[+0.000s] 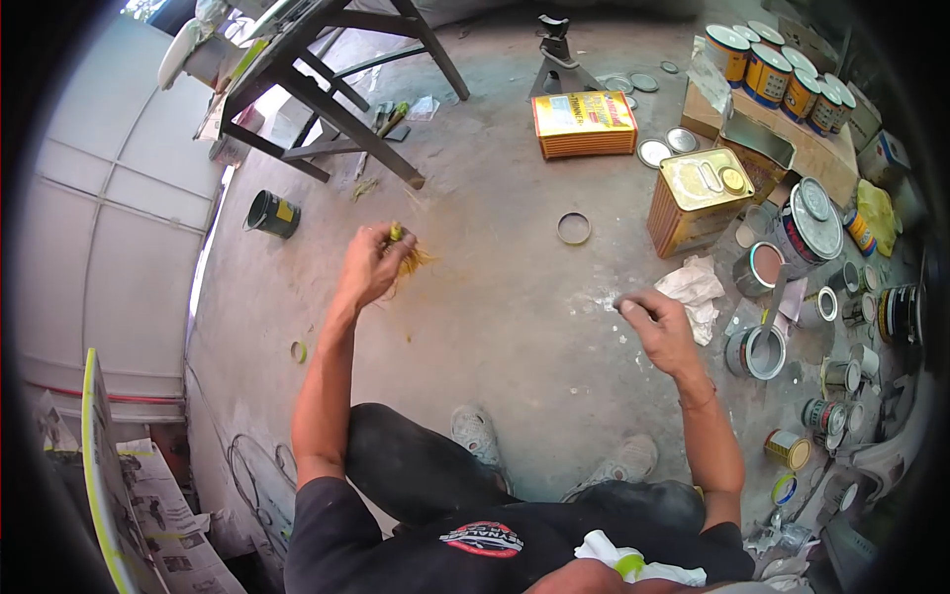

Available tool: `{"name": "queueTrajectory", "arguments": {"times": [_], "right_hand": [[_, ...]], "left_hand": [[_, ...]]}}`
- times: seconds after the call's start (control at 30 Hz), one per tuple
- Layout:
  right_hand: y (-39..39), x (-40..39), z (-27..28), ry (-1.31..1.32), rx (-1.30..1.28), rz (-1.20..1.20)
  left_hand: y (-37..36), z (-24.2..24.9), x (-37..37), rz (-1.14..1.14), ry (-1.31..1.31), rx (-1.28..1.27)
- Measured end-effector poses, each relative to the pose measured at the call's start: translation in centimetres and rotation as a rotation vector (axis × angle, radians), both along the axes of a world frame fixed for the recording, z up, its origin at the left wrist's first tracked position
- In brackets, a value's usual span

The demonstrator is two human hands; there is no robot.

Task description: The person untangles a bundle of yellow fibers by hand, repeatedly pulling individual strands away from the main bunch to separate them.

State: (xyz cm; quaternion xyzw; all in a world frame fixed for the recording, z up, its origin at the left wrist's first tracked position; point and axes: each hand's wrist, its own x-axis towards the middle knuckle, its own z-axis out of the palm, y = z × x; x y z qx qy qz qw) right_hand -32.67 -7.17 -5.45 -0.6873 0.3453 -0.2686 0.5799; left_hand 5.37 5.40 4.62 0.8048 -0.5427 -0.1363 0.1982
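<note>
My left hand [372, 263] is closed around a yellow-green bundle [396, 232] with loose yellow strands [416, 259] hanging below the fingers. Yellowish dust and a few fibres mark the concrete under it. Out to the right, my right hand [657, 329] has its fingers curled together; whether anything small is between them is hidden. A crumpled white cloth [691, 293] lies on the floor just beyond that hand. Nearest to my left hand stands a dark tipped can [272, 215] with a yellow label.
A yellow-topped thinner tin [705, 183] and a lying tin [586, 125] are ahead right. Several paint cans [767, 74] stand on a cardboard box; more line the right side. A dark wooden stand [332, 94] is ahead left. A metal ring [574, 229] lies mid-floor. A green-edged panel [104, 475] leans at left.
</note>
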Motion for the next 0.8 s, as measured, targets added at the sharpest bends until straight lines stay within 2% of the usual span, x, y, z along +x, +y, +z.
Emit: {"name": "queueTrajectory", "arguments": {"times": [0.03,0.07,0.1,0.17,0.2,0.27,0.3,0.33,0.37,0.4,0.47,0.6,0.77,0.8], "right_hand": [[0.4,1.0,1.7,-0.045,-0.185,0.017],[0.8,1.9,3.2,-0.090,-0.250,0.029],[1.2,2.7,4.2,-0.135,-0.314,0.044],[1.9,4.2,4.7,-0.188,-0.332,0.079],[2.1,4.5,4.3,-0.180,-0.337,0.071],[2.4,5.1,3.1,-0.127,-0.127,0.303],[2.5,5.1,3.0,-0.129,-0.128,0.304],[2.7,5.0,2.9,-0.191,0.160,0.417],[2.7,4.9,2.8,-0.249,0.450,0.523],[2.7,4.8,2.4,-0.249,0.448,0.523],[2.6,4.6,1.2,-0.376,0.745,0.533],[2.6,3.8,0.6,-0.386,0.767,0.553],[3.6,3.9,0.8,-0.261,0.463,0.355],[3.6,3.9,0.9,-0.259,0.464,0.357]], "left_hand": [[-0.7,-0.2,-1.9,-0.139,-0.055,-0.046],[-1.1,-0.4,-3.8,-0.278,-0.108,-0.092],[-1.3,-0.3,-5.9,-0.296,-0.100,-0.096],[-1.4,0.5,-9.7,-0.330,0.205,0.069],[-1.5,0.9,-11.1,-0.340,0.210,0.064],[-1.4,1.7,-13.0,-0.349,0.223,0.240],[-1.4,1.9,-13.7,-0.355,0.218,0.270],[-1.1,1.4,-14.0,-0.351,0.216,0.269],[-0.8,0.4,-14.0,-0.454,0.171,0.117],[-0.8,0.1,-14.3,-0.558,0.126,-0.037],[-0.7,0.1,-14.9,-0.602,0.086,-0.062],[-1.1,-0.2,-15.7,-0.690,0.000,-0.170],[-0.9,-1.0,-15.3,-0.700,-0.056,-0.144],[-0.8,-1.0,-15.4,-0.682,-0.055,-0.114]]}}
